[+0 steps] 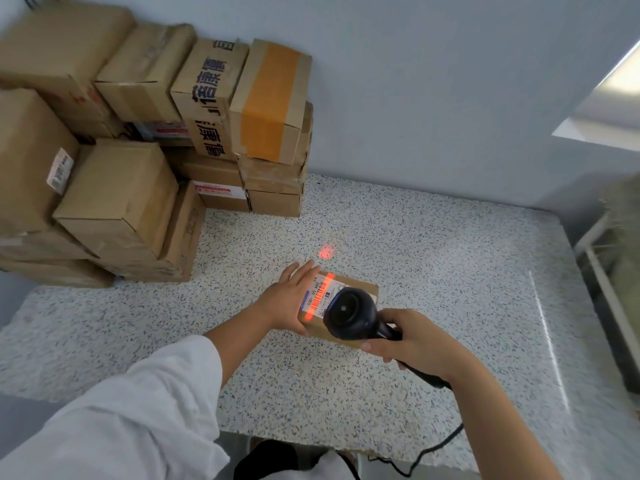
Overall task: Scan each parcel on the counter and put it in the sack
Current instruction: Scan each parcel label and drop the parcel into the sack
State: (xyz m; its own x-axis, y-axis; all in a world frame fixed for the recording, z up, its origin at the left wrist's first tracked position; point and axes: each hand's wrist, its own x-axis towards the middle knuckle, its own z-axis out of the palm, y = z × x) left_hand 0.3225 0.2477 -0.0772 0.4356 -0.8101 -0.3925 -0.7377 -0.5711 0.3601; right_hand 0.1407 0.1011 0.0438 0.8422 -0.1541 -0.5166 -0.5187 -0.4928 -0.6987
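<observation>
Two hands at work over speckled counter (433,258), mid-near. Stack of cardboard boxes (114,188) far left against the wall, its left side cut off by the frame.

Left hand (289,299): fingers straight and together, palm flat against left side of parcel (362,289), thumb at its near left corner. White sleeve (138,410) on that arm.

Right hand (415,341): fingers curled tight round handle of black scanner (349,315).

Parcel lies flat on counter, label (320,294) up. Label's long axis runs near to far, far end leaning right; red scan line lies along it. Parcel's own long axis unclear, since scanner head covers its right half.

Scanner head points down at label, handle running near-right. Cable (426,452) trails off near edge.

Red spot (326,252) on counter just beyond parcel.

Sack (625,220), if that is what it is: greenish, blurred, cut off at right edge.
</observation>
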